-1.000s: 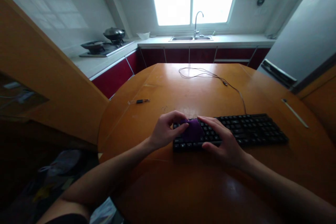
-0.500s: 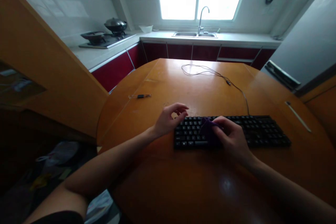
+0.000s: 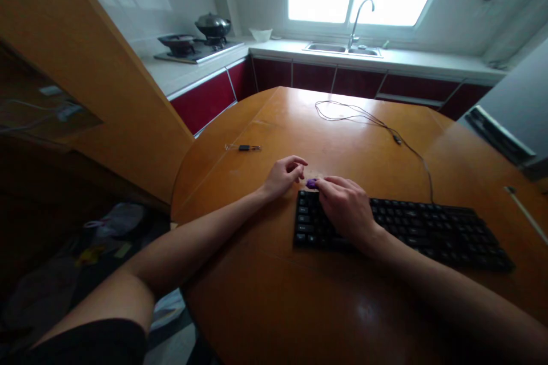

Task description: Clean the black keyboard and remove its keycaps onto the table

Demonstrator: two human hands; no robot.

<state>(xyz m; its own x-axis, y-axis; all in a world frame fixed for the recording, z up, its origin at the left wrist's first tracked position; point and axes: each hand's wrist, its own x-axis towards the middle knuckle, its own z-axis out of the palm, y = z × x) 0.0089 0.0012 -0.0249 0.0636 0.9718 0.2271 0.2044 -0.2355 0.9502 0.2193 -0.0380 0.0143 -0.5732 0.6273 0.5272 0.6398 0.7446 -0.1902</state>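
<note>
A black keyboard (image 3: 402, 228) lies on the wooden table (image 3: 265, 291) in front of me. My right hand (image 3: 349, 205) reaches over its left part, fingers closed on a purple cloth (image 3: 312, 183). Only a small bunch of the cloth shows past my fingertips, at the keyboard's upper left corner; the palm hides the rest. Just left of that corner, my left hand (image 3: 286, 175) rests near the tabletop. Its fingers are loosely bent and apart, with nothing visible in them. Several keys are covered by my right hand.
The keyboard's cable (image 3: 413, 151) runs to a loose loop at the table's far side. A small brush-like tool with a dark middle (image 3: 244, 148) lies at left. A thin pale stick (image 3: 526, 214) is at the right edge. Beyond stand a sink (image 3: 327, 48) and a stove (image 3: 199, 52).
My right hand has moved left with the cloth, from the keyboard's middle-left keys to its upper left corner. My left hand stays beside the keyboard. The view has turned left.
</note>
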